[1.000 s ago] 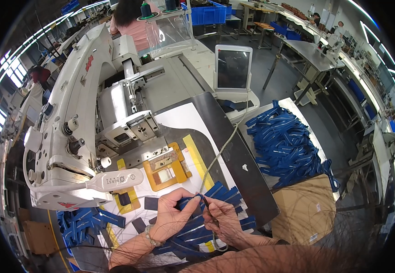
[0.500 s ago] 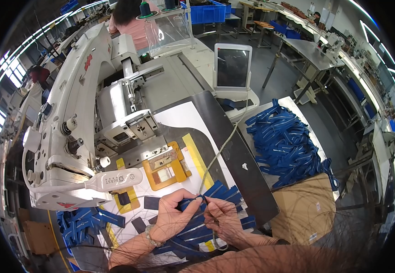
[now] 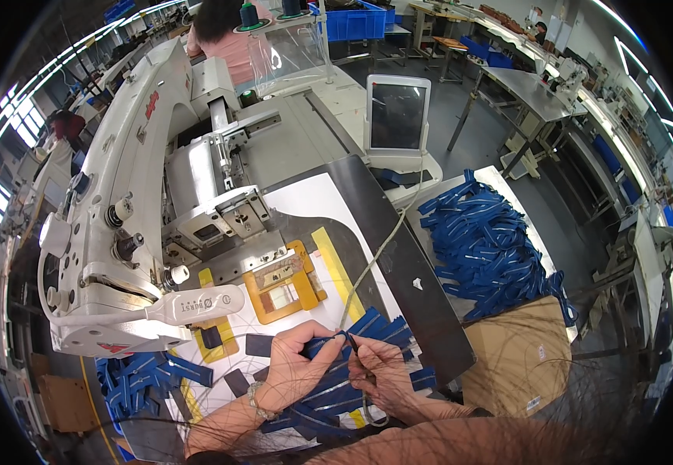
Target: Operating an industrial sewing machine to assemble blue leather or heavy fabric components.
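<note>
In front of the sewing machine, my left hand [image 3: 297,368] is closed on the end of a blue zipper [image 3: 319,345], pinched between thumb and forefinger. My right hand [image 3: 380,372] is closed too, its fingertips almost touching the left ones. A thin dark object [image 3: 353,342] shows at the right fingertips; its kind is too small to tell. Beneath both hands, several blue zippers [image 3: 328,401] with pale centre lines are spread on the work surface. Just beyond stands a yellow-orange clamp frame [image 3: 278,316] with a light window.
At my left, the white sewing machine [image 3: 96,256] reaches over the table, with more zippers [image 3: 139,380] below it. A large heap of zippers [image 3: 483,240] lies at the right behind cardboard [image 3: 518,353]. A pale cord [image 3: 383,249] crosses toward the screen [image 3: 397,116].
My right fingertips have shifted slightly, and the thin dark object there now shows more clearly. My left hand keeps its pinch on the zipper in the same place.
</note>
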`<act>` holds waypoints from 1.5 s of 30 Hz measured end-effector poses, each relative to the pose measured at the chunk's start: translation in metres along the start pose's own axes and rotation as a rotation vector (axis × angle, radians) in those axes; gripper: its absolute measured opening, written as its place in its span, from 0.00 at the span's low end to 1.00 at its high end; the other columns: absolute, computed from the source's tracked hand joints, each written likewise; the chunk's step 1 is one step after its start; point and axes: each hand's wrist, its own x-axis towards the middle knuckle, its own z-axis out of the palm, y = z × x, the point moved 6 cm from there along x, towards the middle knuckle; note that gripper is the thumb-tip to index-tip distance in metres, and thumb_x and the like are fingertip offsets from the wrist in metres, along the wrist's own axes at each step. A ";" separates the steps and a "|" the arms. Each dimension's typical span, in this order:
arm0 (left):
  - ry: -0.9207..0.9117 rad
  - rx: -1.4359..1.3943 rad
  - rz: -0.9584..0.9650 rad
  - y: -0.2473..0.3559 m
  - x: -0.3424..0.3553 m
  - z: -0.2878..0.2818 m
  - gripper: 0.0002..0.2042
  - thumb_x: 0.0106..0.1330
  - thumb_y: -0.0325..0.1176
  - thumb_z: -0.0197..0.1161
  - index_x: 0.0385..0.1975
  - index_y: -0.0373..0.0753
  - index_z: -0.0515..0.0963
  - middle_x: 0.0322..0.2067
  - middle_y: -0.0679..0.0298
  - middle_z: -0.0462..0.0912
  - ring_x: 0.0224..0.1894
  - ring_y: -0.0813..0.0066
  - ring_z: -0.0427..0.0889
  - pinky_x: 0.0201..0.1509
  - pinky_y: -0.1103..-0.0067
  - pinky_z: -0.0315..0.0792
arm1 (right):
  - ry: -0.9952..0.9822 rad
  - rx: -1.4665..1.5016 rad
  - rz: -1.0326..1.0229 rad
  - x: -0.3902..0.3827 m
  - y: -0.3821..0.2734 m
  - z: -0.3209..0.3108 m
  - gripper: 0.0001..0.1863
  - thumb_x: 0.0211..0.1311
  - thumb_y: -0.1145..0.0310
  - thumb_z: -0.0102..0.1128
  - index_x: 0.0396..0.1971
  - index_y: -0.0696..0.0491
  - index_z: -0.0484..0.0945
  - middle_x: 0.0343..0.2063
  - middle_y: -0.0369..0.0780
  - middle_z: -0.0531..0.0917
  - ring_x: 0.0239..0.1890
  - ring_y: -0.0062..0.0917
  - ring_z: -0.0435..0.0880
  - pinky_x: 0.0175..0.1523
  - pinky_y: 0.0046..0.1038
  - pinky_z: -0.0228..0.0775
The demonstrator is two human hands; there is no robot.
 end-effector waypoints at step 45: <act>0.302 0.287 0.078 0.052 -0.085 -0.151 0.06 0.54 0.27 0.67 0.30 0.36 0.79 0.20 0.67 0.77 0.21 0.86 0.72 0.24 0.86 0.66 | -0.981 -1.044 0.673 0.001 -0.034 0.104 0.42 0.57 0.66 0.61 0.66 0.47 0.44 0.40 0.41 0.77 0.24 0.16 0.73 0.23 0.17 0.66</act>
